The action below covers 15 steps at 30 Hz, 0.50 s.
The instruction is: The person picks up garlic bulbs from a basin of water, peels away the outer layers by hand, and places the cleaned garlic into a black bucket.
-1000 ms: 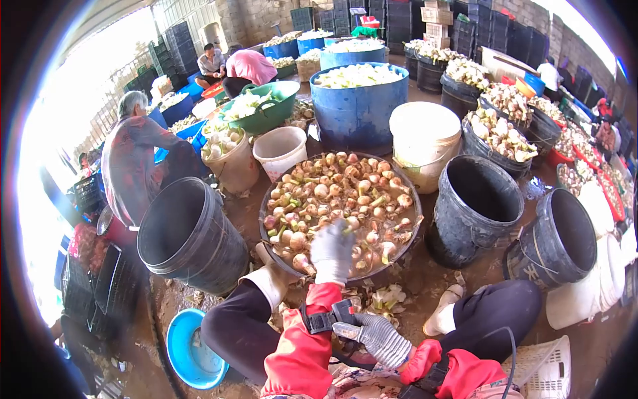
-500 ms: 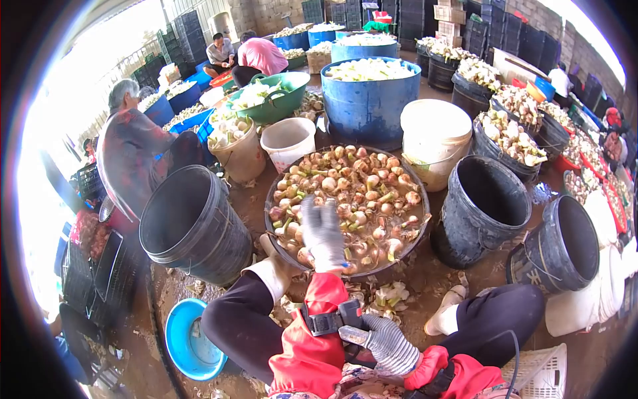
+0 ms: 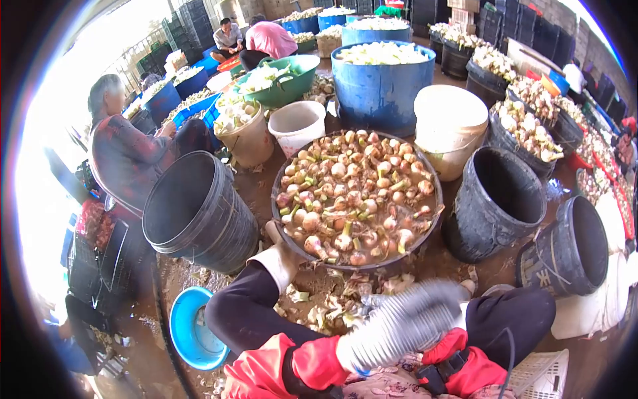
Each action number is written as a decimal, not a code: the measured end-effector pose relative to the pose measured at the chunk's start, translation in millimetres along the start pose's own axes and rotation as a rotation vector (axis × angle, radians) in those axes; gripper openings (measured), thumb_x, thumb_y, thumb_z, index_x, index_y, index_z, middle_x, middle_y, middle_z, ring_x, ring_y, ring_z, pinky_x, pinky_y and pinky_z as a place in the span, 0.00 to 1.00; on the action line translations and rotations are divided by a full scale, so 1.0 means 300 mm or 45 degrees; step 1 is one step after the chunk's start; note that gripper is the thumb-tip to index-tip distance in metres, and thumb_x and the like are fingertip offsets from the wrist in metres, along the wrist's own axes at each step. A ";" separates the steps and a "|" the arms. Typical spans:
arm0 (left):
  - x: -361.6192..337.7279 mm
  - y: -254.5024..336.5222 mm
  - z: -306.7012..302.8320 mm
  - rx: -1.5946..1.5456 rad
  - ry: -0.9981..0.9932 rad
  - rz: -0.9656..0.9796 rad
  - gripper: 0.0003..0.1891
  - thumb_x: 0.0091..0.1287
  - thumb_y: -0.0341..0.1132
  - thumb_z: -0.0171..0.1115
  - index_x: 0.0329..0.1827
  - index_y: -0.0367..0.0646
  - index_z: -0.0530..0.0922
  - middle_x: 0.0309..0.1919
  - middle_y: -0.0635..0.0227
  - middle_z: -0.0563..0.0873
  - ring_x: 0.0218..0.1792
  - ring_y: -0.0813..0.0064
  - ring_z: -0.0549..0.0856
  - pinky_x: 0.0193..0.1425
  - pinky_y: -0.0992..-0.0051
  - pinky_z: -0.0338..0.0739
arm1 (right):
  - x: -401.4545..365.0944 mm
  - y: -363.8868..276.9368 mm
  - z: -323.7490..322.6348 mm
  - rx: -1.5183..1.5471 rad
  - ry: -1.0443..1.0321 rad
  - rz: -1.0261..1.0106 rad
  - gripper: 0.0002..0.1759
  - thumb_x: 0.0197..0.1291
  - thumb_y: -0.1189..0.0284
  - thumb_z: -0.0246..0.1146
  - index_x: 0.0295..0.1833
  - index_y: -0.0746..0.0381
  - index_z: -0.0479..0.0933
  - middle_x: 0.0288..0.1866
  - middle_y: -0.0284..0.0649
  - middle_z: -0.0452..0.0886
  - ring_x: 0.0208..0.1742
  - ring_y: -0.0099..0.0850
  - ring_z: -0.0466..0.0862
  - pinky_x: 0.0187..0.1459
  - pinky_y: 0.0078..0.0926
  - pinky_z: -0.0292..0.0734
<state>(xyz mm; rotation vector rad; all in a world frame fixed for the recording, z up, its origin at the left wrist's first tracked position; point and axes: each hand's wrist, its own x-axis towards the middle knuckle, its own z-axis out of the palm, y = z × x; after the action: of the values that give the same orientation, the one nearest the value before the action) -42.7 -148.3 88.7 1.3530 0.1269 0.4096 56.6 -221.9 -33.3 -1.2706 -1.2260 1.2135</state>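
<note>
My left hand (image 3: 402, 326), in a grey striped glove, is over my lap and smeared by motion. Its fingers point right, and whether they hold anything does not show. Behind it my right hand is almost wholly hidden; only its red sleeve (image 3: 458, 356) shows clearly. In front of my knees stands a wide dark tub (image 3: 276, 211) of murky water, filled with round, pale bulbs (image 3: 342, 193) with short stem stubs, like garlic or onions. Both hands are outside the tub. Peel scraps (image 3: 325, 302) lie on the ground between the tub and my lap.
Black buckets stand left (image 3: 199, 213) and right (image 3: 495, 203) of the tub. A light-blue basin (image 3: 198, 329) lies by my left knee. Beyond are a white bucket (image 3: 452, 130), a large blue barrel (image 3: 383, 90) and a green basin (image 3: 292, 80). A person (image 3: 133, 149) sits at left.
My left hand has come back from over the tub to my lap, now covering my right hand, which was visible there before. The view has shifted slightly.
</note>
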 end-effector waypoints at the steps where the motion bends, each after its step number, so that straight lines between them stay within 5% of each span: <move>1: -0.036 0.034 0.024 0.533 -0.277 0.064 0.18 0.60 0.36 0.67 0.52 0.40 0.79 0.41 0.59 0.84 0.47 0.62 0.82 0.52 0.68 0.75 | 0.031 -0.042 0.004 0.179 -0.015 0.136 0.20 0.62 0.74 0.62 0.60 0.66 0.72 0.55 0.37 0.79 0.55 0.26 0.79 0.58 0.24 0.74; 3: -0.050 0.050 0.071 0.996 -0.657 0.396 0.11 0.58 0.36 0.62 0.42 0.41 0.78 0.33 0.61 0.82 0.37 0.61 0.82 0.38 0.69 0.75 | 0.067 -0.080 0.019 0.527 -0.050 0.404 0.20 0.63 0.74 0.61 0.60 0.66 0.72 0.54 0.36 0.80 0.53 0.25 0.80 0.56 0.22 0.76; 4: -0.047 0.069 0.085 1.357 -0.868 0.576 0.09 0.57 0.37 0.56 0.33 0.40 0.76 0.26 0.62 0.80 0.30 0.62 0.81 0.27 0.68 0.75 | 0.098 -0.022 0.017 0.433 -0.089 0.144 0.20 0.64 0.73 0.61 0.61 0.67 0.72 0.51 0.35 0.82 0.51 0.23 0.80 0.54 0.21 0.77; 6: -0.064 -0.003 0.086 1.356 -0.997 0.428 0.10 0.57 0.38 0.59 0.34 0.41 0.80 0.29 0.60 0.83 0.31 0.62 0.83 0.33 0.67 0.76 | 0.142 -0.033 -0.036 0.226 -0.047 0.107 0.20 0.64 0.72 0.61 0.60 0.67 0.73 0.50 0.37 0.82 0.51 0.23 0.80 0.53 0.21 0.77; 7: -0.076 -0.052 0.083 1.353 -1.121 0.284 0.12 0.57 0.40 0.61 0.36 0.41 0.84 0.32 0.58 0.85 0.33 0.62 0.84 0.38 0.65 0.77 | 0.162 -0.061 -0.075 -0.028 -0.060 -0.108 0.20 0.64 0.70 0.61 0.59 0.68 0.73 0.49 0.40 0.82 0.51 0.25 0.81 0.53 0.21 0.77; 8: -0.091 -0.111 0.082 1.360 -1.131 0.279 0.12 0.57 0.40 0.61 0.36 0.41 0.84 0.32 0.58 0.85 0.33 0.62 0.84 0.38 0.65 0.77 | 0.176 -0.078 -0.085 0.076 -0.089 0.001 0.21 0.64 0.68 0.61 0.58 0.68 0.74 0.49 0.41 0.82 0.52 0.27 0.81 0.54 0.23 0.76; 10: -0.094 -0.182 0.086 1.553 -1.128 0.302 0.13 0.53 0.42 0.60 0.32 0.43 0.84 0.30 0.58 0.85 0.28 0.61 0.84 0.31 0.64 0.76 | 0.197 -0.131 -0.114 -0.226 -0.345 0.012 0.23 0.65 0.64 0.60 0.61 0.65 0.73 0.53 0.42 0.81 0.55 0.30 0.79 0.57 0.26 0.73; 11: -0.087 -0.194 0.084 1.597 -1.262 0.246 0.12 0.59 0.40 0.60 0.38 0.42 0.84 0.25 0.67 0.85 0.21 0.65 0.83 0.27 0.66 0.75 | 0.204 -0.149 -0.114 -0.219 -0.342 0.014 0.23 0.65 0.64 0.60 0.61 0.65 0.73 0.53 0.42 0.81 0.55 0.30 0.79 0.57 0.26 0.73; 15: -0.075 -0.219 0.056 1.510 -1.234 0.165 0.12 0.59 0.40 0.60 0.38 0.42 0.84 0.25 0.67 0.85 0.21 0.66 0.83 0.27 0.66 0.75 | 0.256 -0.184 -0.058 -0.205 -0.716 0.166 0.28 0.65 0.60 0.60 0.66 0.63 0.68 0.62 0.46 0.75 0.64 0.35 0.73 0.63 0.29 0.68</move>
<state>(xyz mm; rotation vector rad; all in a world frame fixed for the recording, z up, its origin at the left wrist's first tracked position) -44.0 -182.3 25.8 2.5887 -0.6235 -0.3413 71.4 -143.2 19.7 -1.1735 -1.6878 1.6653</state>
